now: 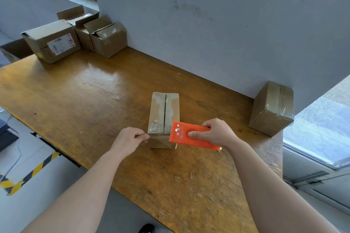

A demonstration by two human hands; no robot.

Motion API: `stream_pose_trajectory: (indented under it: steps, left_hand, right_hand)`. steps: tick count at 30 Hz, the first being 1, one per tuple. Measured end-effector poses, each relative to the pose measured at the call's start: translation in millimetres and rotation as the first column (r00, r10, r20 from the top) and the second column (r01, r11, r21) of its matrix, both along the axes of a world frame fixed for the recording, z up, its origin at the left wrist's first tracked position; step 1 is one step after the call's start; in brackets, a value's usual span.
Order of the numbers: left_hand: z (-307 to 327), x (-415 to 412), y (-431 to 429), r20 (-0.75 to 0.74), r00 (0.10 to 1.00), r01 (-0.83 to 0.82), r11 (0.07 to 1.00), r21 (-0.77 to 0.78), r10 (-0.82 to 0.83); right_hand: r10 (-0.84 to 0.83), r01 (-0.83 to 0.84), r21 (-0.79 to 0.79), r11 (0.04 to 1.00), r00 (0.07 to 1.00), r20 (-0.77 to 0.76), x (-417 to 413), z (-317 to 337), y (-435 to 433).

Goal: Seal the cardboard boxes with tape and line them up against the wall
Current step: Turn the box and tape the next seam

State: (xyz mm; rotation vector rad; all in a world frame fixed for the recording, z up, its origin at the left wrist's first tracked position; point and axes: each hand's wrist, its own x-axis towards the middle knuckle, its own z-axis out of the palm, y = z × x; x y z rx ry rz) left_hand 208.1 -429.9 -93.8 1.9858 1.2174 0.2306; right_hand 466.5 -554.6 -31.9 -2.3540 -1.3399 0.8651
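Near the front edge of the wooden desk (79, 104) stands a small brown cardboard box (163, 117). The left hand (130, 139) pinches a tape end at its near corner; the right hand (216, 132) grips an orange tape dispenser (191, 135).

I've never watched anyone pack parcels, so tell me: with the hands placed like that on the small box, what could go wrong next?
The left hand pinches only the near corner of the small box, so it may slide or twist on the glossy table when tape is pulled. The orange tape dispenser in the right hand has a toothed edge close to the left hand's fingers. Old torn tape along the seam could stop new tape sticking flat.
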Motion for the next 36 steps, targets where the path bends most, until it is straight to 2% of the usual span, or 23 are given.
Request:
stream_pose_trajectory:
  steps: [3,5,7,10,13,15,18,23,27,31,36]
  left_hand:
    - [0.0,1.0,4.3,0.112,0.987,-0.088,0.97,-0.225,0.115]
    - [-1.1,1.9,3.6,0.118,0.97,-0.176,0.948,-0.267,0.214]
    - [-4.7,3.6,2.7,0.1,0.949,-0.273,0.937,-0.218,0.3]
    - [-6.6,6.7,1.1,0.149,0.916,-0.347,0.922,-0.169,0.372]
    - [-4.5,9.2,-6.4,0.169,0.921,-0.361,0.932,0.038,0.35]
    - [-4.4,11.2,-15.3,0.169,0.951,-0.287,0.941,0.182,0.257]
    - [-12.3,15.2,-26.4,0.094,0.989,-0.14,0.946,0.293,0.117]
    - [-15.6,19.3,-25.7,-0.024,0.986,-0.141,0.913,0.383,0.162]
    - [-13.5,20.7,-20.1,-0.151,0.982,-0.026,0.88,0.474,0.111]
    - [-11.9,20.6,-10.5,-0.259,0.966,0.077,0.926,0.369,0.023]
    - [-9.5,18.7,-0.1,-0.304,0.953,0.092,0.968,0.233,-0.018]
  right_hand:
    - [0.015,-0.015,-0.002,1.0,1.0,0.004,1.6,0.9,1.4]
    - [0.025,-0.025,0.002,1.0,1.0,0.008,2.3,0.3,2.1]
    - [0.023,-0.023,0.008,1.0,1.0,0.01,2.8,-0.1,2.1]
    - [0.014,-0.014,0.012,1.0,1.0,0.007,4.6,-1.0,1.9]
    - [0.004,-0.004,0.014,1.0,1.0,-0.007,7.0,-2.2,1.3]
    - [0.001,-0.001,0.016,1.0,1.0,-0.012,7.4,-3.0,1.7]
    - [0.004,-0.003,0.015,1.0,1.0,-0.019,7.7,-3.3,4.0]
    - [0.009,-0.009,0.005,1.0,1.0,-0.028,8.8,-3.6,4.7]
    - [0.022,-0.022,0.0,1.0,0.999,-0.024,10.7,-2.9,3.5]
    - [0.032,-0.032,0.0,0.999,0.999,-0.022,10.8,-4.5,4.1]
    - [0.04,-0.04,-0.003,0.999,0.999,-0.015,10.5,-5.9,8.4]
